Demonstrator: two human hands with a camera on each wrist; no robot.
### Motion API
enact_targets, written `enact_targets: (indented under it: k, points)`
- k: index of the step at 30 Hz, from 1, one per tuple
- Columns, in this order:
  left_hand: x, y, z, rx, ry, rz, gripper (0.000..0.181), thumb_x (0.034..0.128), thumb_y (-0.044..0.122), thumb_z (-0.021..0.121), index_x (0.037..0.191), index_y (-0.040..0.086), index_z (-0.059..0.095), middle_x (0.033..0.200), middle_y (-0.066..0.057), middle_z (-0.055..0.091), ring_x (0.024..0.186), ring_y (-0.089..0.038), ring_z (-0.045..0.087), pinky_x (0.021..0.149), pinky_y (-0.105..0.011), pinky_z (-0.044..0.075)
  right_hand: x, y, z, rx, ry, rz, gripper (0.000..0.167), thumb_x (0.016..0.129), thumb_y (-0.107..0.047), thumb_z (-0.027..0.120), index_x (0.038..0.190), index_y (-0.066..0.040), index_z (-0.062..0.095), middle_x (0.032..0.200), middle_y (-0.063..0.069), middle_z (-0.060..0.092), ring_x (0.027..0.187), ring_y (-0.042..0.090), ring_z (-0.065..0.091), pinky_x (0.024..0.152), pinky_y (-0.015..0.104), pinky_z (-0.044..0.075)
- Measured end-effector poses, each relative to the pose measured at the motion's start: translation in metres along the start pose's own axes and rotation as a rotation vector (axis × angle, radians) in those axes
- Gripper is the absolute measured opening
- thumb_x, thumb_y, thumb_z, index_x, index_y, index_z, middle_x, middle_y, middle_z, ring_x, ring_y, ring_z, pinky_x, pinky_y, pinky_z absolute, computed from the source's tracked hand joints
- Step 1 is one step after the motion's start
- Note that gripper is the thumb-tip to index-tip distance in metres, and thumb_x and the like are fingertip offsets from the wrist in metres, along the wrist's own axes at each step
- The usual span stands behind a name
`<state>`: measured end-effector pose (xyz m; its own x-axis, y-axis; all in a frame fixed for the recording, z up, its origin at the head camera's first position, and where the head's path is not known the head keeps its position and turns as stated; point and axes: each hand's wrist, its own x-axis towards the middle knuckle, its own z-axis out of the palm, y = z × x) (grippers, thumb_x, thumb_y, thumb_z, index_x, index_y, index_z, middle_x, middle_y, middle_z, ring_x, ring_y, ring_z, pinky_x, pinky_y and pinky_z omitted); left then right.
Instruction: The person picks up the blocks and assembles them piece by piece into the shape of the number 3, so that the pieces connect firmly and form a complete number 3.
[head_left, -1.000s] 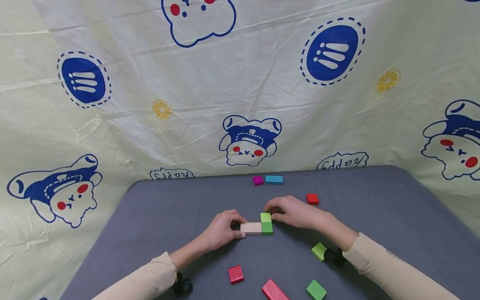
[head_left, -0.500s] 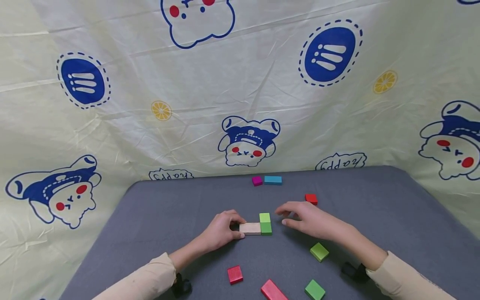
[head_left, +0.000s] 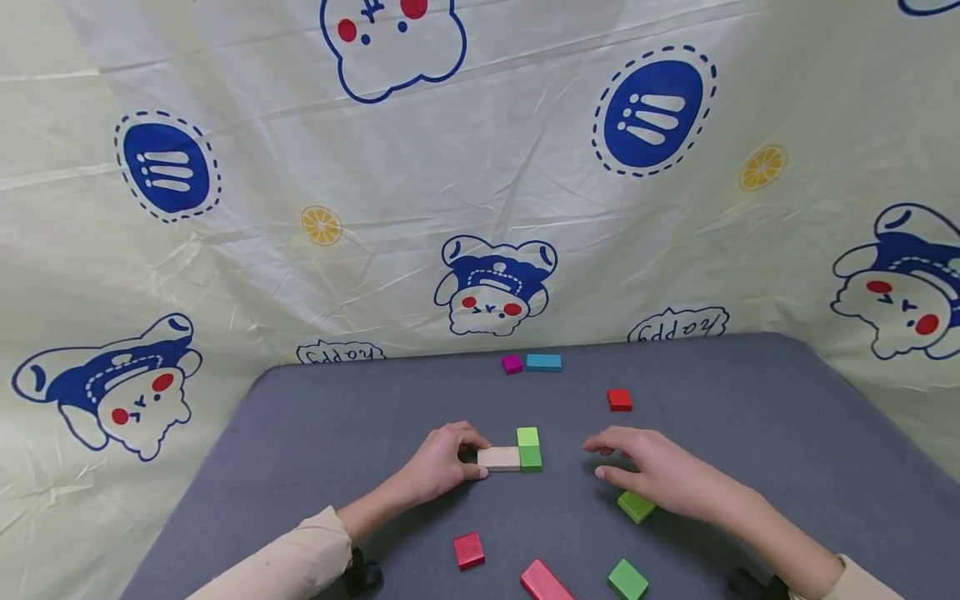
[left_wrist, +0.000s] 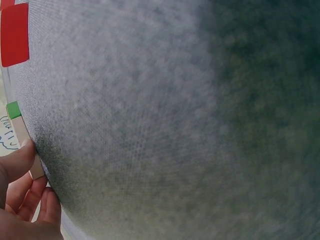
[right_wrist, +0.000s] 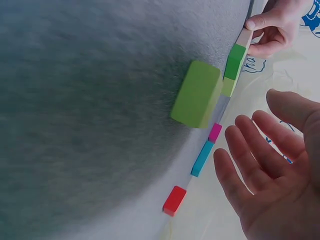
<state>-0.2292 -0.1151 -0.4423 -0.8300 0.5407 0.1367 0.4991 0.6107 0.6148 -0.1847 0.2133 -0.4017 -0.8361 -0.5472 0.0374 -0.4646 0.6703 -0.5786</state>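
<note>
The left hand [head_left: 444,460] pinches the left end of a pale wooden block [head_left: 500,458] between thumb and fingers; the left wrist view shows the thumb on the block's side [left_wrist: 24,134]. Against the block's right end lies a green block [head_left: 530,459], and a light green block [head_left: 528,437] touches that one's far side. To the right, the right hand [head_left: 663,469] hovers with fingers apart, holding nothing. Just below it a yellow-green block [head_left: 636,506] is partly covered by the hand; the right wrist view shows that block [right_wrist: 196,95] beside the spread fingers.
At the far edge of the grey table [head_left: 337,417] lie a magenta block [head_left: 512,364] and a blue block [head_left: 543,362]. A red block [head_left: 619,400] lies beyond the right hand. Nearer are a red block [head_left: 469,551], a long pinkish-red block [head_left: 546,581] and a green block [head_left: 627,579].
The right hand has left the light green block and moved right and nearer, over the edge of the yellow-green block. The left hand keeps its hold on the pale block.
</note>
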Motion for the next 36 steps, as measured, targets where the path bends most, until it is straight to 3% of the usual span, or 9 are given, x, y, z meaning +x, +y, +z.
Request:
enact_targets:
  k: [8, 12, 21, 24, 30, 36]
  points:
    - [0.000, 0.000, 0.000, -0.001, -0.002, -0.004, 0.023, 0.0829, 0.011, 0.079, 0.105, 0.009, 0.074, 0.101, 0.003, 0.063, 0.094, -0.014, 0.057, 0.086, -0.033, 0.048, -0.022, 0.003, 0.003, -0.069, 0.027, 0.010, 0.036, 0.092, -0.033, 0.069, 0.123, -0.015, 0.066, 0.118, -0.007, 0.064, 0.111, 0.020, 0.060, 0.090, 0.045, 0.048]
    - [-0.001, 0.000, 0.001, -0.004, -0.003, -0.006, 0.023, 0.0830, 0.011, 0.079, 0.105, 0.009, 0.074, 0.100, 0.004, 0.063, 0.093, -0.013, 0.056, 0.086, -0.033, 0.048, -0.030, 0.002, 0.006, -0.118, 0.047, 0.054, 0.037, 0.089, -0.036, 0.072, 0.121, -0.017, 0.067, 0.116, -0.010, 0.064, 0.110, 0.017, 0.059, 0.091, 0.046, 0.048]
    - [-0.001, 0.001, 0.000, -0.003, 0.001, -0.007, 0.024, 0.0832, 0.012, 0.079, 0.106, 0.008, 0.073, 0.100, 0.003, 0.063, 0.093, -0.015, 0.056, 0.085, -0.033, 0.047, -0.038, -0.001, 0.007, -0.153, 0.072, 0.287, 0.055, 0.076, -0.054, 0.078, 0.116, -0.017, 0.069, 0.111, -0.007, 0.065, 0.104, 0.018, 0.060, 0.087, 0.049, 0.049]
    - [0.000, 0.001, -0.001, 0.000, 0.004, -0.006, 0.024, 0.0831, 0.012, 0.079, 0.106, 0.008, 0.073, 0.101, 0.003, 0.063, 0.093, -0.015, 0.057, 0.085, -0.033, 0.048, -0.041, -0.001, 0.010, -0.161, 0.072, 0.328, 0.058, 0.072, -0.057, 0.080, 0.114, -0.017, 0.069, 0.106, -0.008, 0.065, 0.097, 0.015, 0.060, 0.082, 0.047, 0.049]
    - [-0.001, 0.001, 0.000, -0.001, 0.007, -0.002, 0.023, 0.0829, 0.011, 0.079, 0.105, 0.008, 0.074, 0.100, 0.003, 0.063, 0.093, -0.015, 0.057, 0.085, -0.032, 0.048, -0.048, 0.001, 0.017, -0.178, 0.102, 0.310, 0.044, 0.069, -0.050, 0.084, 0.101, -0.024, 0.068, 0.088, -0.015, 0.057, 0.083, 0.007, 0.053, 0.072, 0.038, 0.047]
    - [-0.001, 0.002, 0.000, -0.005, 0.015, 0.016, 0.023, 0.0818, 0.009, 0.080, 0.104, 0.007, 0.074, 0.098, 0.002, 0.063, 0.091, -0.016, 0.056, 0.082, -0.031, 0.047, -0.051, 0.003, 0.020, -0.211, 0.150, 0.255, 0.035, 0.071, -0.042, 0.085, 0.098, -0.027, 0.067, 0.086, -0.017, 0.055, 0.081, 0.005, 0.052, 0.069, 0.036, 0.046]
